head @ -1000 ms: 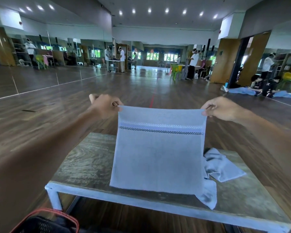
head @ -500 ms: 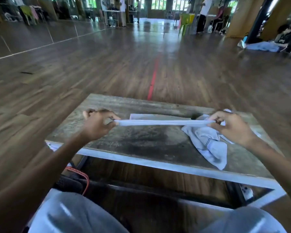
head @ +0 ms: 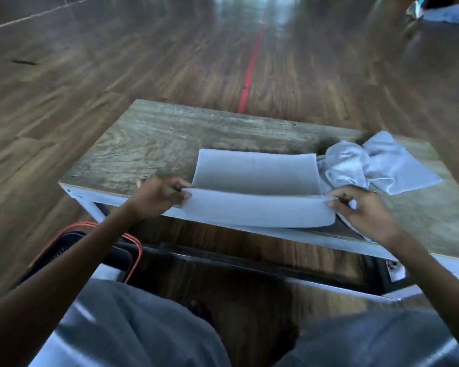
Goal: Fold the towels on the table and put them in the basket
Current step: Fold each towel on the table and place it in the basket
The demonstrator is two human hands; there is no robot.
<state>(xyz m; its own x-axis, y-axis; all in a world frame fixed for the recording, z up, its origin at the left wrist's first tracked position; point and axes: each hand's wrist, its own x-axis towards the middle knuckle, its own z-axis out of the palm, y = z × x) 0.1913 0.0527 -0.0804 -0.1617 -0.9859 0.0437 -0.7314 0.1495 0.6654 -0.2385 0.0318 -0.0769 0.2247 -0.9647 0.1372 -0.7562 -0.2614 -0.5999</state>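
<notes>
Each grip is a pinch: the left hand (head: 157, 197) holds one end of the towel (head: 257, 178) and the right hand (head: 363, 210) the other, fingers curled on the cloth. The towel's far half lies flat on the tabletop (head: 149, 144). Its near part is raised between the hands and hangs over the front edge.

The likeliest slip is a crooked fold. If one hand moves ahead of the other, the edges will not meet. With cloth already past the edge, a loosened pinch could let the towel slide to the floor (head: 90, 62).

The crumpled towel (head: 376, 165) lies just beside the flat one's right end (whether they touch is hard to tell). It could get caught in the fold or dragged along.

The basket (head: 112, 255) sits low on the left, below the tabletop, partly hidden by the left forearm. A knee is close by it, so the way down looks cramped.
</notes>
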